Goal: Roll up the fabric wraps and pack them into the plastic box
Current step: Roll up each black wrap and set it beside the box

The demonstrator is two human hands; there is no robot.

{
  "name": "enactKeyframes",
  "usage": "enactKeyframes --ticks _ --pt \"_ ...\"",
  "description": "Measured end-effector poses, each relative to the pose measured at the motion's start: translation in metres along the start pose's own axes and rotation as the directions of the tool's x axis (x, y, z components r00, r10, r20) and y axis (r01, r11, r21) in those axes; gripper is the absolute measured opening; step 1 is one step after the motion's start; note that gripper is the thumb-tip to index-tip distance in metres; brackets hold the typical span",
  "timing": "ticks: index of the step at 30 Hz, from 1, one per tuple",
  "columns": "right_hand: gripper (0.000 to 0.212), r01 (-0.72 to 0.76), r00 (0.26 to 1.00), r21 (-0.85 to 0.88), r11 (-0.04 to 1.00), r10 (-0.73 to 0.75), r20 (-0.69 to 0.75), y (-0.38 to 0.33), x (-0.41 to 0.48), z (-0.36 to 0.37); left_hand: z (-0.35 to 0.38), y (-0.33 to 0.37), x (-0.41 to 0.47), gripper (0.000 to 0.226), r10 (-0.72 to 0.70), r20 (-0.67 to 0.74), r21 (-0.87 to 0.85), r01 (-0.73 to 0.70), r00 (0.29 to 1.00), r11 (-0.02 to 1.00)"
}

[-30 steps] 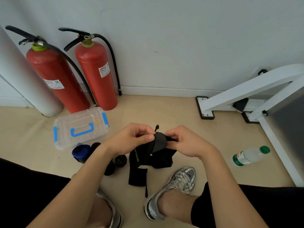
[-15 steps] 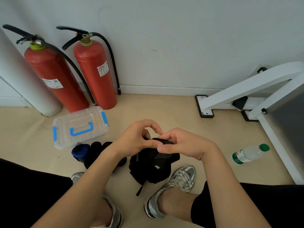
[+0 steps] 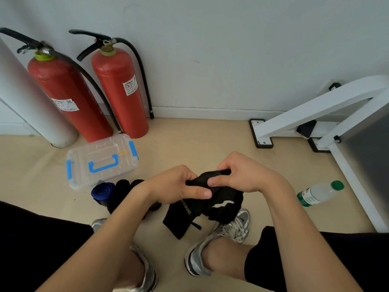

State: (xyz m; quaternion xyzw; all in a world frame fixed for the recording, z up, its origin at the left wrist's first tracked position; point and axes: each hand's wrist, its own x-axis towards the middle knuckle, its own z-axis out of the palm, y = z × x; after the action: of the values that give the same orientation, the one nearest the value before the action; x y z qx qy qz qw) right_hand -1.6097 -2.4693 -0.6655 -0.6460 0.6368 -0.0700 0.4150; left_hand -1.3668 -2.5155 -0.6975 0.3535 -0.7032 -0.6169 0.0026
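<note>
Both hands work right of the plastic box [image 3: 84,178] and nearer the person, raised off the floor [image 3: 189,144]. The left hand [image 3: 179,186] grips the black wrap [image 3: 223,203] with its fingers curled round the bundle and its thumb laid across the top. The right hand [image 3: 242,175] pinches the same bundle from the other side, thumb pressed toward the left one. Held this way, the two thumbs can likely turn the rolled end over while the fingers keep it tight. The loose tail, with yellow lettering, hangs below the left hand so it can feed into the roll.

The box sits shut, its blue handle flat on the lid. On the floor just against the box's near side lie a blue roll [image 3: 102,191] and black rolls [image 3: 123,186] — finished, it seems, and waiting to be packed together. Behind the box stand two fire extinguishers [image 3: 117,91]; a water bottle [image 3: 317,193] lies well to the box's right.

A second ago the hands pinched only a thin end, with a small tab standing up between them and most of the wrap hanging slack. Now a thicker bundle sits between the thumbs — the roll looks started. The box and the blue roll have not shifted.
</note>
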Motion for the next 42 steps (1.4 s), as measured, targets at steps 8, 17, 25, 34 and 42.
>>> enactKeyframes --ticks 8,17,25,34,42 --pt "0.031 -0.194 0.875 -0.241 0.951 0.057 -0.482 -0.011 -0.002 0.000 0.013 0.013 0.004 0.023 0.071 -0.242 -0.434 -0.173 0.968 0.884" --pt "0.043 -0.104 0.948 0.238 0.966 0.024 0.317 0.010 -0.006 0.039 0.011 0.022 0.014 0.039 -0.058 -0.477 -0.578 -0.263 0.877 0.772" --pt "0.032 0.116 0.991 0.896 0.428 -0.106 -0.078 0.003 -0.012 0.016 -0.006 -0.013 0.017 0.037 -0.105 -0.394 -0.596 -0.167 0.913 0.786" --pt "0.040 0.352 0.903 0.927 0.127 -0.306 -0.302 -0.005 -0.028 -0.002 0.006 -0.040 0.029 0.046 -0.239 -0.629 -0.218 0.128 0.740 0.968" --pt "0.025 0.562 0.788 0.764 0.318 0.076 -0.611 -0.022 -0.030 -0.021 0.018 -0.067 0.030 0.043 -0.251 -0.622 -0.118 0.229 0.741 0.966"
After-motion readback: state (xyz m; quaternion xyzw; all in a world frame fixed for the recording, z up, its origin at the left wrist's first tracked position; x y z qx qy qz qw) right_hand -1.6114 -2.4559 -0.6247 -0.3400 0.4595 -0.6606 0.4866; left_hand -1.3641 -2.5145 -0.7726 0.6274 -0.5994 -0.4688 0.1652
